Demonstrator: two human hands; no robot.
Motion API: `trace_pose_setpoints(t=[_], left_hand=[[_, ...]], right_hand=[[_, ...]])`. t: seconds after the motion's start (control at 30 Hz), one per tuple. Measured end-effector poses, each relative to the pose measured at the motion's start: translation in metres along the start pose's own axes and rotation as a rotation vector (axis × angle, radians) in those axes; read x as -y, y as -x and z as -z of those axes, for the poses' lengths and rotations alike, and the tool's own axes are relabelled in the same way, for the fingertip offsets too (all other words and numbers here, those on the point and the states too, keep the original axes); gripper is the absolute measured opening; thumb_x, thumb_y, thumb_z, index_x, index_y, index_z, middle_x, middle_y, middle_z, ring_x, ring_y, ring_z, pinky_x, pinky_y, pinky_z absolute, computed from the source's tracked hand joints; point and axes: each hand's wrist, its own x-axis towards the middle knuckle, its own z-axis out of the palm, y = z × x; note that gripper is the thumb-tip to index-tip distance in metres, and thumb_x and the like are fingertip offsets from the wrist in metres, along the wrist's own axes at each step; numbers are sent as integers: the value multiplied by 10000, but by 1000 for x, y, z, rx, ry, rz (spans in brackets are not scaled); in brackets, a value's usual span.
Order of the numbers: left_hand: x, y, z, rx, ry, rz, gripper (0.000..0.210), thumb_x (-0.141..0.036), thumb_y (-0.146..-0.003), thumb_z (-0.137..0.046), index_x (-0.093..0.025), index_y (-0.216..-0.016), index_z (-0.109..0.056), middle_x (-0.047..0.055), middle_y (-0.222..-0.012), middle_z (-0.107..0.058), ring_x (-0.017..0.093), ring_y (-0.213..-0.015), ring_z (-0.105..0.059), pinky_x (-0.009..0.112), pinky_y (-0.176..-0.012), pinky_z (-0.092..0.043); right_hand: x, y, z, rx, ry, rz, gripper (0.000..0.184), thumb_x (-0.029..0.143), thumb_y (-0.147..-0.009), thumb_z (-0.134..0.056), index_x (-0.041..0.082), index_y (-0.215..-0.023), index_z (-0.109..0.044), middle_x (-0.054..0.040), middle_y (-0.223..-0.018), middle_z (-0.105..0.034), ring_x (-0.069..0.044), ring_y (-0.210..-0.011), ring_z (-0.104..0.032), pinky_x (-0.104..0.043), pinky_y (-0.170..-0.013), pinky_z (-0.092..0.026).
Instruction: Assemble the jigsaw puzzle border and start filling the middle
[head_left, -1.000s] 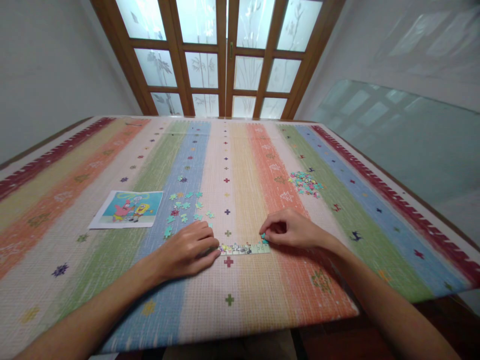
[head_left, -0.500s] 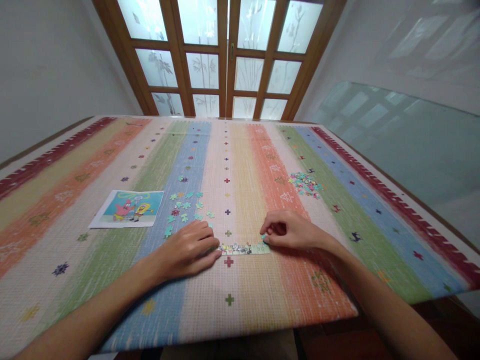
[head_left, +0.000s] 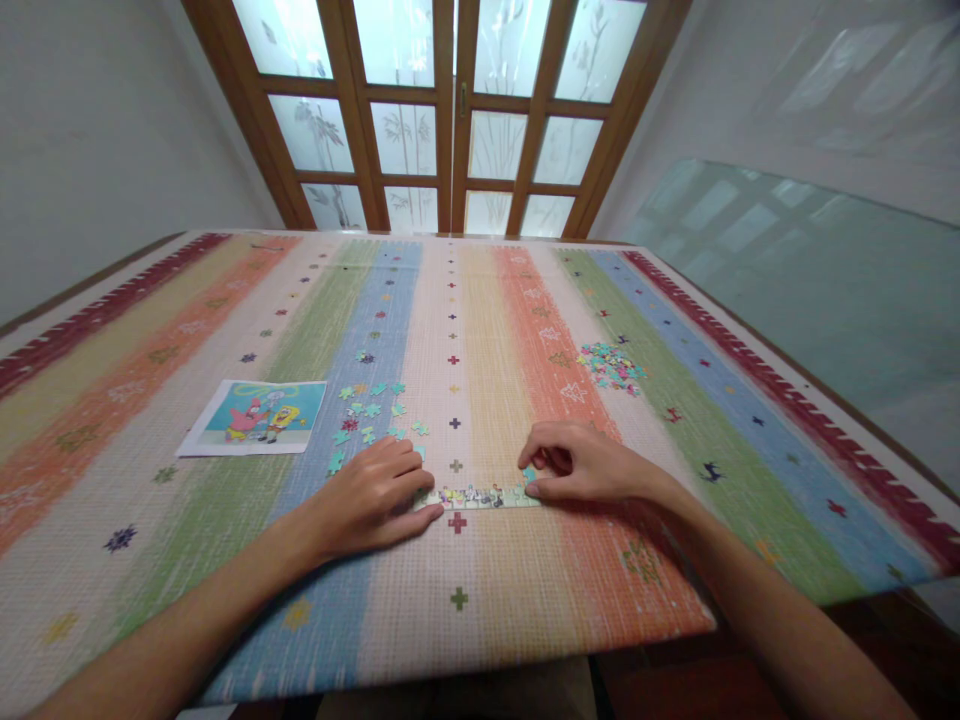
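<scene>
A narrow strip of joined jigsaw pieces (head_left: 480, 497) lies crosswise near the table's front edge. Over its left end rests my left hand (head_left: 381, 492), palm down, its thumb and forefinger apart and touching the strip. My right hand (head_left: 581, 462) is at the strip's right end, pinching a teal jigsaw piece (head_left: 529, 474) between thumb and forefinger just above the strip's upper edge. Whether that piece touches the strip I cannot tell. Several loose teal pieces (head_left: 372, 410) lie spread out beyond my left hand, and some are partly covered by it.
A printed cartoon picture (head_left: 259, 418) lies flat at the left. Farther back on the right is a heap of mixed jigsaw pieces (head_left: 613, 368). Everything sits on a striped tablecloth (head_left: 480, 610). Wooden glazed doors (head_left: 454, 120) stand behind the table.
The right hand's piece has tilted up and shows more of its teal face. My left hand has shifted slightly to the left, its fingers a little more apart.
</scene>
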Motion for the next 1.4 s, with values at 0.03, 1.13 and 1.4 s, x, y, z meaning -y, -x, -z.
trace_pose_setpoints(t=[0.03, 1.13, 1.4], left_hand=[[0, 0, 0, 0, 5, 2, 158, -321, -1010, -608, -206, -913, -658, 14, -768, -609, 182, -747, -518, 333, -719, -427], [70, 26, 45, -166, -323, 316, 266, -337, -1007, -502, -183, -949, -712, 65, -808, -696, 239, -768, -630, 382, -750, -438], [90, 39, 49, -11, -377, 434, 292, -330, -966, -467, -194, -989, -725, 116, -920, -729, 286, -895, -666, 438, -822, -480]], right_hand=[[0, 0, 1, 10, 8, 7, 162, 264, -788, -772, 182, -919, -722, 0, -764, -605, -143, -673, -542, -274, -605, -407], [4, 1, 0, 53, -5, 18, 336, 369, -758, -849, 173, -998, -719, -4, -821, -603, -157, -724, -551, -292, -662, -411], [2, 0, -1, 65, 29, 35, 338, 326, -731, -873, 183, -992, -714, -3, -839, -600, -157, -737, -540, -288, -668, -410]])
